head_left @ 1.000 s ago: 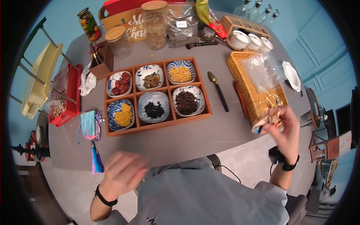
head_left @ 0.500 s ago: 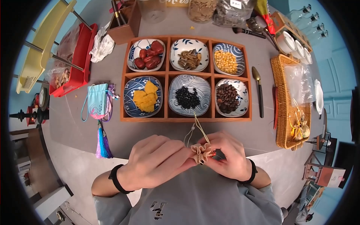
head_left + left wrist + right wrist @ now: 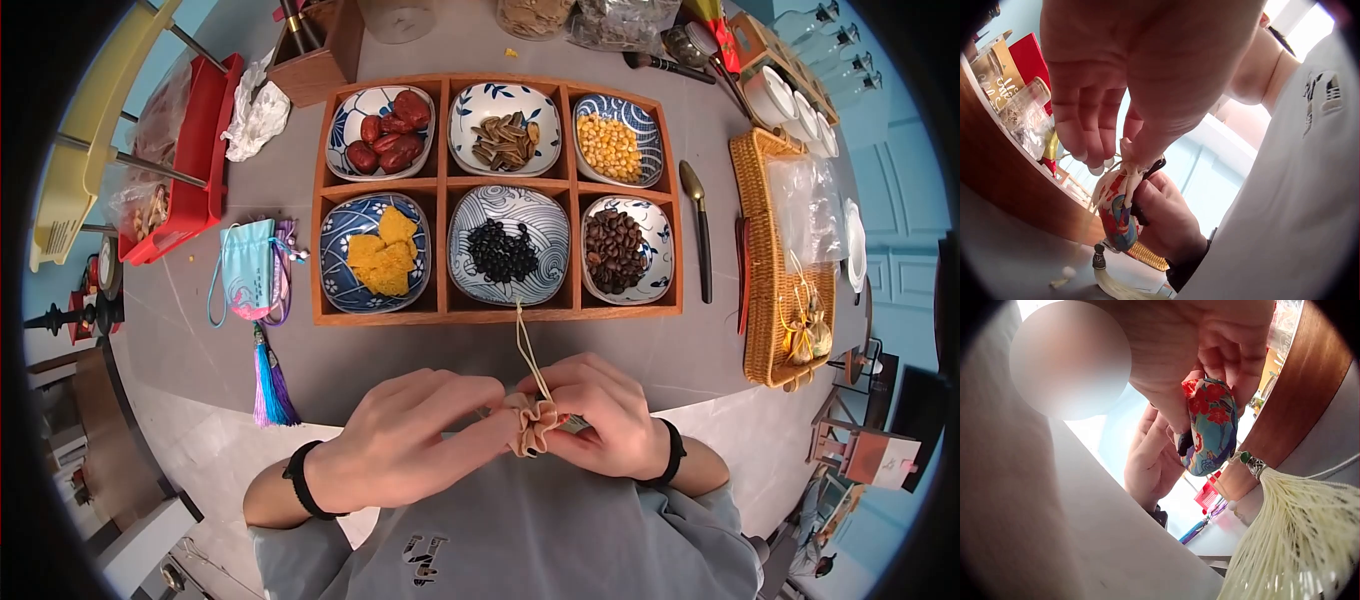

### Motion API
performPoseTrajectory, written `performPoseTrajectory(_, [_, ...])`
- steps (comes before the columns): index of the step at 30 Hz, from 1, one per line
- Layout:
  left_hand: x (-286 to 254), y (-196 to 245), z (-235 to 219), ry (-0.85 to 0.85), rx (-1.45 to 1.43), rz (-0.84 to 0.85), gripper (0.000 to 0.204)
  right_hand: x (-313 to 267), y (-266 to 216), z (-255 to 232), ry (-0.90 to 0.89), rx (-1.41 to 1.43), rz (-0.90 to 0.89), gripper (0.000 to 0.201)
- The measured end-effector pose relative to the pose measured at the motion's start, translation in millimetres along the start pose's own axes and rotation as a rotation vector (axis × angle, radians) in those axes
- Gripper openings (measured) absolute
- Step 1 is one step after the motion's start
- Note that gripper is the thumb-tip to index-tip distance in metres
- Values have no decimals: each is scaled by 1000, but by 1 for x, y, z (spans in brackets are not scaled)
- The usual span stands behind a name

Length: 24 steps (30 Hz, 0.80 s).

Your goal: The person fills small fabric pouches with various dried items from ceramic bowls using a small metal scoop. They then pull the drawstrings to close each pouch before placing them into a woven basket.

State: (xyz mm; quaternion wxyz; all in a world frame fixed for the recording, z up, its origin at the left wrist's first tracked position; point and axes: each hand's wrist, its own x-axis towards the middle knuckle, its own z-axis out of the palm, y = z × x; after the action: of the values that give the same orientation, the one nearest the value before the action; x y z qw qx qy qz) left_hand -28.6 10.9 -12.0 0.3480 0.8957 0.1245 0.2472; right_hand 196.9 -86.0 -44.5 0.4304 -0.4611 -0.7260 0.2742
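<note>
A small floral drawstring sachet [image 3: 1213, 428] is held in front of the body, just off the table's near edge. Its ruffled cream mouth [image 3: 533, 425] faces up, and a cord trails toward the tray. My left hand [image 3: 410, 440] pinches the gathered neck from the left. On the other side, my right hand [image 3: 605, 420] grips the sachet, thumb against its cloth in the right wrist view. A pale tassel [image 3: 1291, 531] with a green bead hangs from the bottom. Beyond the hands is a wooden divided tray [image 3: 500, 318] with several patterned bowls of dates, seeds, corn, yellow pieces, black beans and coffee-like beans.
To the right lie a spoon [image 3: 697, 230] and a wicker basket [image 3: 755, 340] with gold sachets and clear bags. A blue pouch [image 3: 248, 265] with tassels lies at left, near a red bin [image 3: 205, 150]. Jars and a brush [image 3: 670, 67] stand or lie behind the tray.
My right hand has brought the sachet from over the basket to the front of the body. The left hand, empty at first, has come to its neck. The view has shifted closer over the tray.
</note>
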Motion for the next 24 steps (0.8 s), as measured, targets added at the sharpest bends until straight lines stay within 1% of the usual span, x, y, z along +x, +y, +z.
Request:
performPoseTrajectory(4, [-5,-3,0,-51,-32,35,31,2,0,0,12,-1,-19,46])
performPoseTrajectory(6, [-5,-3,0,-2,-4,82,29,14,-9,-12,33,-21,-11,44])
performPoseTrajectory(9, [-6,-2,-1,40,15,130,25,15,-13,-40,-26,-154,-98,40])
performPoseTrajectory(10, [-5,-1,-2,47,16,145,23,18,-13,-39,-14,-161,-145,28])
performPoseTrajectory(13, [-1,0,-2,32,-6,183,21,22,-11,-39,-208,-121,-251,23])
performPoseTrajectory(14, [0,0,-3,6,-6,199,22,26,-16,-37,-241,-135,-243,24])
performPoseTrajectory(17, [-3,-2,-7,-63,-2,225,24,28,-17,-33,-292,-120,-248,28])
performPoseTrajectory(19, [-6,-3,-7,-100,-2,227,23,26,-14,-34,-304,-107,-244,26])
performPoseTrajectory(24, [-8,-3,-6,-44,-52,238,23,31,-18,-38,-346,-65,-266,23])
